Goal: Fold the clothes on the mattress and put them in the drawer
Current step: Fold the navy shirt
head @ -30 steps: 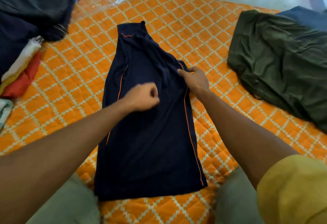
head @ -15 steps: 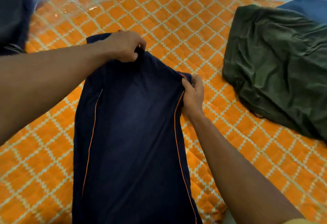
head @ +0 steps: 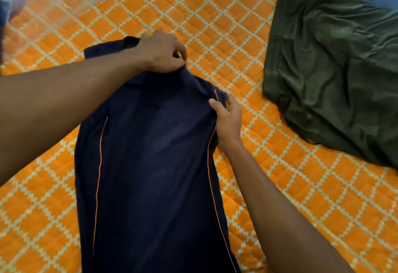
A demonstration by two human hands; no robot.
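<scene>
Here, left hand [head: 162, 51] gripping navy garment [head: 150, 165], right hand [head: 228, 119] pinching edge

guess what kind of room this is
Probably a bedroom or sleeping area at home: an orange quilted mattress with a cream lattice pattern fills the view, with a navy garment with orange piping and a rumpled olive-green garment on it.

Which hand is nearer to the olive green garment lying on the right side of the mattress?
Right. The right hand pinches the navy garment at its right edge, on the side facing the olive green garment. The left hand grips the navy garment's far end, farther away.
</scene>
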